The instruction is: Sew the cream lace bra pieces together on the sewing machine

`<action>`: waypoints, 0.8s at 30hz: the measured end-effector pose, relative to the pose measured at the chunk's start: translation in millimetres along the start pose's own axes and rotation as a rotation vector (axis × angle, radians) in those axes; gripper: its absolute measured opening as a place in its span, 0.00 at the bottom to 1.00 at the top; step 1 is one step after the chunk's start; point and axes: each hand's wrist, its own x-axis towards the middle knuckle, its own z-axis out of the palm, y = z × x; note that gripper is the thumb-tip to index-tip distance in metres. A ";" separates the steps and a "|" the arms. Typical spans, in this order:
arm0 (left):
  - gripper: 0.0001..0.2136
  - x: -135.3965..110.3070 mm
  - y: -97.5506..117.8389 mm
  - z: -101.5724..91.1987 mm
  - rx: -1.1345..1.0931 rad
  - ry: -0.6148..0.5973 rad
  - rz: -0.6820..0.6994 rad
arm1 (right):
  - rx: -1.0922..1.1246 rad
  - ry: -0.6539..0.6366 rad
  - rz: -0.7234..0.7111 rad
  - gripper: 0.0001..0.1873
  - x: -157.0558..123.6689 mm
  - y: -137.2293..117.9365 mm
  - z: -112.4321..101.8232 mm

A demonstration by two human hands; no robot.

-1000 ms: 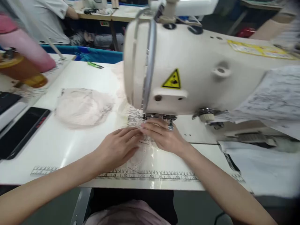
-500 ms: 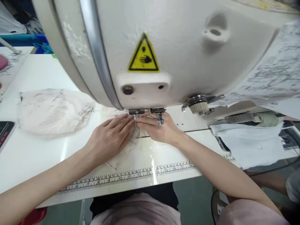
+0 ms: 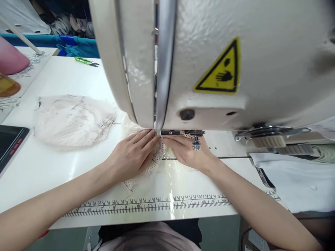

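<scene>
Under the sewing machine (image 3: 209,111) lies a piece of pale lace fabric (image 3: 146,172), its scalloped edge curving toward me and a loose thread at its tip. My left hand (image 3: 132,151) rests flat on this lace, fingers stretched toward the presser foot area. From the other side my right hand (image 3: 191,153) reaches in, its fingers extended to the lace edge beside the needle area. The machine's head and a metal tension screw (image 3: 196,143) cover part of the right fingers. The needle itself is hidden.
Another sheer pale piece (image 3: 73,122) with dark thread ends lies left. Green thread snips (image 3: 86,61) are behind it, a black device (image 3: 12,143) at the left edge. A ruler strip (image 3: 146,205) runs along the front. White cloth (image 3: 300,181) lies right; thread cones stand far left.
The view has shifted, so the machine head appears farther right and the snips and a yellow cone show. Both hands stay at the lace beside the needle area.
</scene>
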 end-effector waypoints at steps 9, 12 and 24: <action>0.18 4.7 -6.6 1.0 -0.031 0.021 -0.014 | -0.012 -0.003 0.009 0.16 2.7 -0.3 -0.4; 0.18 4.6 -5.7 0.8 -0.035 0.026 -0.005 | -0.062 -0.018 -0.033 0.17 1.5 1.9 -0.3; 0.19 1.7 4.5 -1.3 -0.005 -0.012 -0.037 | 0.002 0.059 0.026 0.20 -8.3 3.9 8.8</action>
